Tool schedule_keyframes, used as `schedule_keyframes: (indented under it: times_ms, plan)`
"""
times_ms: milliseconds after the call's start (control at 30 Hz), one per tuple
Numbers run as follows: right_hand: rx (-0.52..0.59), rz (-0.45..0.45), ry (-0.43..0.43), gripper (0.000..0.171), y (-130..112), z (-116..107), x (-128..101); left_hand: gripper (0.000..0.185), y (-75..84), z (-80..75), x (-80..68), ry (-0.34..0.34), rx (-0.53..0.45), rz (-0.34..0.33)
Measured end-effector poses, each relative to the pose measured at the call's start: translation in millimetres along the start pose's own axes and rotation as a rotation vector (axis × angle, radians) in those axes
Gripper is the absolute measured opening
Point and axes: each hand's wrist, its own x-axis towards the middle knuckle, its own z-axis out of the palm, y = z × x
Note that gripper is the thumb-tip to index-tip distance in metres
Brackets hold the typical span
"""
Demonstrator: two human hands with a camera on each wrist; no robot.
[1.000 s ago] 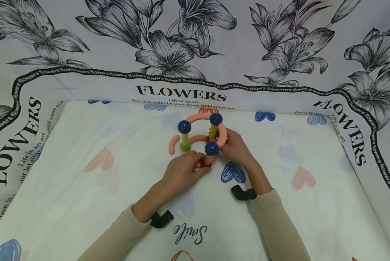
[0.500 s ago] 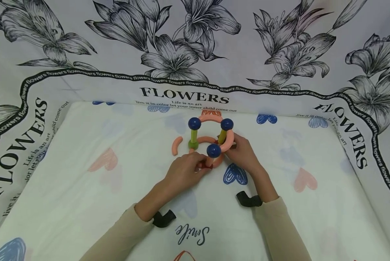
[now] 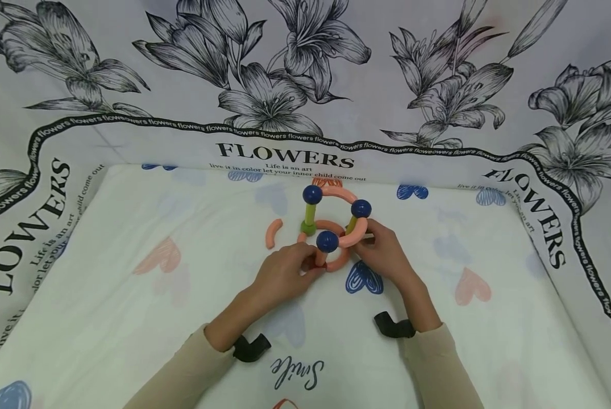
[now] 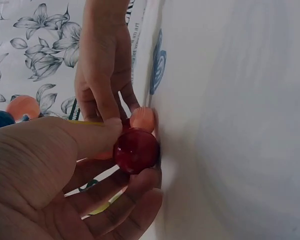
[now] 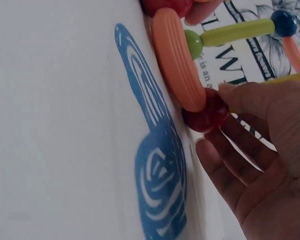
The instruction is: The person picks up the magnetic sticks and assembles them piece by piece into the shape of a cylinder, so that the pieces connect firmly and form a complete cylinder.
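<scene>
A magnetic ball-and-rod frame stands between the hands. On top, three blue balls (image 3: pixel 327 241) are joined by curved orange rods (image 3: pixel 338 193). Below them is a ring of curved orange rods with a green ball (image 3: pixel 308 228); a yellow-green straight rod (image 3: pixel 310 213) rises from that ball. My left hand (image 3: pixel 283 272) pinches a red ball (image 4: pixel 136 151) at the near side of the lower ring. My right hand (image 3: pixel 387 253) holds another red ball (image 5: pixel 210 112) at the ring's right side, its thumb and fingers about it. Both red balls are mostly hidden in the head view.
One loose curved orange rod (image 3: pixel 273 233) lies left of the frame. The cloth (image 3: pixel 182 318) under everything is white with printed hearts. A floral-printed fabric border (image 3: pixel 285 145) runs behind and along the sides. Black curved wrist mounts (image 3: pixel 251 347) stick out by both sleeves.
The frame has turned clockwise seen from above: its back ball shifted right, its right ball came nearer, its near ball moved left. Both hands keep their hold, and the head view shifted slightly.
</scene>
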Motion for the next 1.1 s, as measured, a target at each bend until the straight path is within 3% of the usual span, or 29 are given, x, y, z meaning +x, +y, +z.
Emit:
schedule_keyframes:
  times_ms: [233, 567, 767, 933, 1100]
  plan:
    - [-0.003, -0.046, -0.056, 0.032, 3, -7, -1, 0.013, -1.5, -2.0, -0.4, 0.043, -0.021, 0.007]
    - [0.011, -0.078, -0.085, 0.028, 8, -10, -2, 0.011, -6.7, -6.2, 0.7, 0.029, -0.009, 0.035]
    - [-0.009, -0.07, -0.093, 0.03, 8, -12, 0, 0.009, -10.1, -15.0, 1.5, -0.064, -0.003, 0.047]
    - [-0.001, -0.066, -0.098, 0.03, 9, -12, 0, 0.03, -12.5, -33.6, 0.6, -0.145, 0.03, 0.033]
    - [0.025, -0.056, -0.109, 0.032, 9, -11, 0, 0.04, -21.1, -54.5, 0.2, -0.16, 0.05, -0.01]
